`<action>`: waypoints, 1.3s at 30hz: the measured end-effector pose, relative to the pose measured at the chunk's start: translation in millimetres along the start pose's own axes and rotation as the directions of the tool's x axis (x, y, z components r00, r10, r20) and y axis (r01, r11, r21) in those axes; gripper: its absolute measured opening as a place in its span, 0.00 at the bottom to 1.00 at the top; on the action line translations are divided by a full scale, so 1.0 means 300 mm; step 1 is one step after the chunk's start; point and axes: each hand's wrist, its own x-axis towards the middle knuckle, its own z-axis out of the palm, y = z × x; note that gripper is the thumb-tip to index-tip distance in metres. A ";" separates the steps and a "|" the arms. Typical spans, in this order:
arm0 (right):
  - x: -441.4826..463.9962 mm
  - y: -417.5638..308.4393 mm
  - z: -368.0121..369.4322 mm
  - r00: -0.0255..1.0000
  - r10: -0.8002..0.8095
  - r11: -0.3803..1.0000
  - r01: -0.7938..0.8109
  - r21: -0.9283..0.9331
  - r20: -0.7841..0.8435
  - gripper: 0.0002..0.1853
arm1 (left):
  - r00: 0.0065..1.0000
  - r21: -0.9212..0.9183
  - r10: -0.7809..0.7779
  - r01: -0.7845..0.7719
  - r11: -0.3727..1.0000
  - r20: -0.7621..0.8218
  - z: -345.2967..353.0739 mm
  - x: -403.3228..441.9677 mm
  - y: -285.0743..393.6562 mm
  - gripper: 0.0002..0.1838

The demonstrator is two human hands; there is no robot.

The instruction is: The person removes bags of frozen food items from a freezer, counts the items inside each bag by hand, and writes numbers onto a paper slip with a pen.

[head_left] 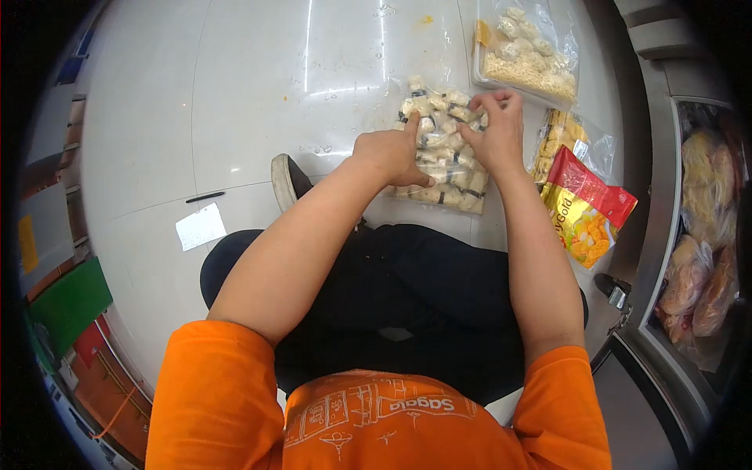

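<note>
A clear plastic bag (450, 160) full of pale pieces with dark bands lies on the tiled floor in front of my crossed legs. On its left side rests my left hand (395, 157), the index finger pointing forward and the thumb spread apart over the bag. My right hand (497, 129) is at the bag's upper right edge, its fingers curled toward the thumb with a gap between them. Whether the right fingertips pinch any plastic is too small to tell.
A clear bag of pale food (529, 63) lies at the upper right. Below it are a bag of yellow pieces (560, 137) and a red and yellow packet (587, 207). An open freezer (664, 196) stands at right. Paper (200, 227) and a pen (205, 197) lie left, near a shoe (287, 184).
</note>
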 end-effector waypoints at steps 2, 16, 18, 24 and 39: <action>-0.003 0.016 0.009 0.994 -0.110 0.994 0.110 -0.006 -0.020 0.19 | 1.000 -0.003 0.001 -0.001 1.000 0.003 0.002 0.001 -0.002 0.70; 0.009 0.043 -0.008 0.995 0.056 0.998 -0.055 -0.022 0.084 0.26 | 1.000 -0.034 -0.004 0.005 0.999 0.026 -0.016 -0.003 -0.005 0.70; 0.008 0.060 -0.004 0.993 0.032 0.999 -0.036 0.037 0.114 0.26 | 0.999 -0.042 -0.008 0.009 0.999 0.037 -0.021 -0.003 -0.004 0.70; 0.004 0.062 -0.006 0.982 -0.003 0.997 -0.012 0.077 0.186 0.29 | 0.998 -0.041 -0.019 0.021 0.999 0.068 -0.026 -0.001 0.000 0.70; 0.042 0.102 -0.011 0.929 0.075 0.896 -0.222 0.384 0.361 0.19 | 0.822 -0.489 -0.102 -0.228 0.842 -0.560 0.041 0.157 -0.153 0.46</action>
